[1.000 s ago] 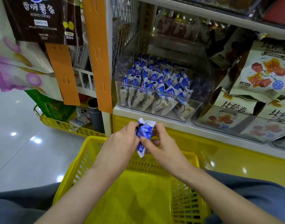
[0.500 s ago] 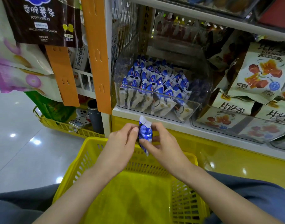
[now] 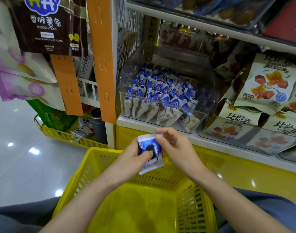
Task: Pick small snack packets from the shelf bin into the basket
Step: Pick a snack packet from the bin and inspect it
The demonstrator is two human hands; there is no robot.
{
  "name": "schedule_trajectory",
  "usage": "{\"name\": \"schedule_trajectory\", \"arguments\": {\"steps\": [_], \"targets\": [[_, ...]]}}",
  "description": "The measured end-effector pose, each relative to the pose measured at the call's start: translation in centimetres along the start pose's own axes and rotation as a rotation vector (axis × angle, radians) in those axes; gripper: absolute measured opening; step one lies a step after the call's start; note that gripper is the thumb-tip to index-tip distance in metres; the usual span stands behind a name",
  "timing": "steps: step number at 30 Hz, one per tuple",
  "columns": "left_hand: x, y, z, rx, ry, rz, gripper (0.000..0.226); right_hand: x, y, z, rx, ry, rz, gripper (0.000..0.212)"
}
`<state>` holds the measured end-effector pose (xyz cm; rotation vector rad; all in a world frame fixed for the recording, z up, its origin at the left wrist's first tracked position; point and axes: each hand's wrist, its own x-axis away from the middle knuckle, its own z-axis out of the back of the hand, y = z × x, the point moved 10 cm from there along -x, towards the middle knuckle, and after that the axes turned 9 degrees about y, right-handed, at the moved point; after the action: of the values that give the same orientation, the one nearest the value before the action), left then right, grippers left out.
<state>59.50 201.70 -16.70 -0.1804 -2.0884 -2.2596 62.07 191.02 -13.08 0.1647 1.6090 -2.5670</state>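
Note:
A small blue-and-white snack packet (image 3: 150, 153) with a dark cookie picture faces me, held above the far rim of the yellow basket (image 3: 140, 207). My left hand (image 3: 132, 158) grips its lower left side, thumb pressed on the front. My right hand (image 3: 175, 147) pinches the packet's top right corner between thumb and forefinger. Behind and above, a clear shelf bin (image 3: 209, 98) holds several more of the same packets (image 3: 160, 98). I see nothing lying on the basket's floor.
Larger snack bags (image 3: 268, 84) fill the bins to the right. An orange shelf post (image 3: 101, 59) stands left of the bin, with hanging potato-stick bags (image 3: 46, 26) beyond. A second yellow basket (image 3: 66, 135) sits on the shiny floor at left.
The packet has been turned from edge-on to face me, showing its cookie picture. My left thumb now lies across its front, and my right hand has shifted to the top corner.

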Motion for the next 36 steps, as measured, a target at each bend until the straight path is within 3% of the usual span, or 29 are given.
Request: {"name": "schedule_trajectory", "arguments": {"steps": [1, 4, 8, 11, 15, 21, 24, 28, 32, 36], "targets": [[0.1, 0.1, -0.1, -0.008, -0.016, -0.002, 0.035, -0.1, -0.1, 0.1, -0.026, -0.006, -0.013, 0.002], [0.1, 0.7, -0.1, 0.067, -0.03, -0.027, 0.028, -0.3, -0.6, 1.0, -0.088, 0.033, -0.017, 0.013], [0.0, 2.1, -0.1, 0.145, -0.038, -0.081, 0.024, -0.8, -2.6, 2.6, -0.065, 0.1, 0.051, 0.013], [-0.6, 2.9, 1.0, 0.21, 0.036, -0.111, 0.022, -1.9, -6.1, 3.7, 0.106, 0.078, 0.215, 0.008], [-1.5, 3.2, 2.4, 0.28, 0.133, -0.125, 0.019, -6.1, -10.2, 6.7, 0.502, 0.067, 0.383, 0.018], [-3.0, 3.8, 2.6, 0.38, 0.191, -0.134, 0.017, -12.3, -4.9, 7.4, 1.065, -0.163, 0.067, 0.029], [-3.3, 3.8, 2.2, 0.463, 0.189, -0.116, 0.016, -13.1, -2.6, 6.5, 1.201, -0.295, -0.013, 0.03], [-3.7, 3.8, 1.5, 0.468, 0.174, -0.107, 0.012, -13.7, -1.0, 5.7, 1.213, -0.348, -0.072, 0.036], [-4.1, 3.8, 1.9, 0.492, 0.192, -0.099, 0.013, -14.1, -0.9, 5.8, 1.085, -0.252, -0.116, 0.003], [-4.3, 3.8, 2.1, 0.471, 0.2, -0.091, 0.019, -14.2, -0.5, 6.4, 1.0, -0.145, -0.179, 0.014]]}}
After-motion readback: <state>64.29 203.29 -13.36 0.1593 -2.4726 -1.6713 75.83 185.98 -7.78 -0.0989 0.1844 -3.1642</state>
